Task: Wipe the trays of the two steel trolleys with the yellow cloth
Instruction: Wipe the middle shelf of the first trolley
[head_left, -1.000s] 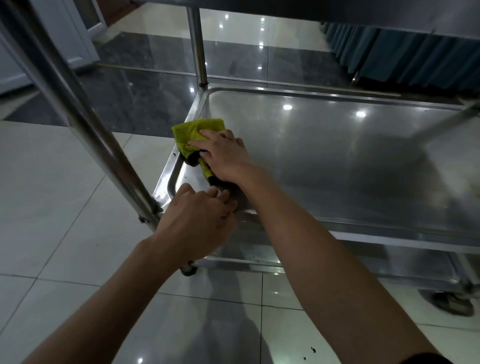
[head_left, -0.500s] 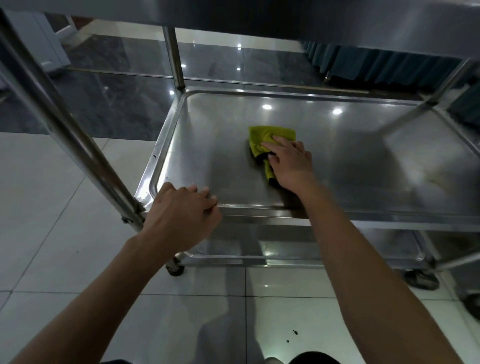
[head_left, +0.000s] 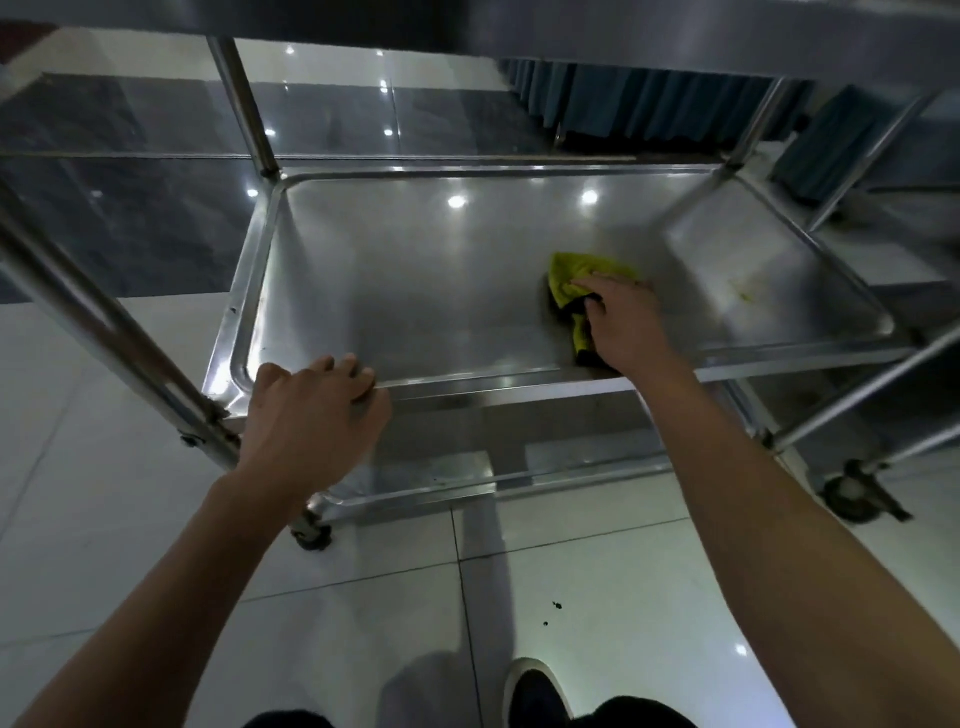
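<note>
The right hand (head_left: 626, 325) had slid the crumpled yellow cloth (head_left: 582, 283) a long way across the shiny steel middle tray (head_left: 395, 291) of the trolley. One second before, the cloth was up against the tray's left rim. Half a second before, it was near the middle. Now it was on the right part of the tray. The right fingers (head_left: 597, 283) lay nearly flat on top of the cloth and pressed it down; they did not look wrapped around it. The cloth stuck out just past those fingertips and under the palm.

The left hand (head_left: 311, 415) had moved too. It was close beside the cloth at first, but now it was well apart from it, with its fingers (head_left: 358, 374) curled over the tray's near rim, likely to keep the trolley from rolling.

So one wipe had probably gone almost all the way across. A small yellowish mark (head_left: 743, 293) sat on the tray just to the right of the right fingers, not yet reached. The lower tray (head_left: 571, 452) below looked still to do.
</note>
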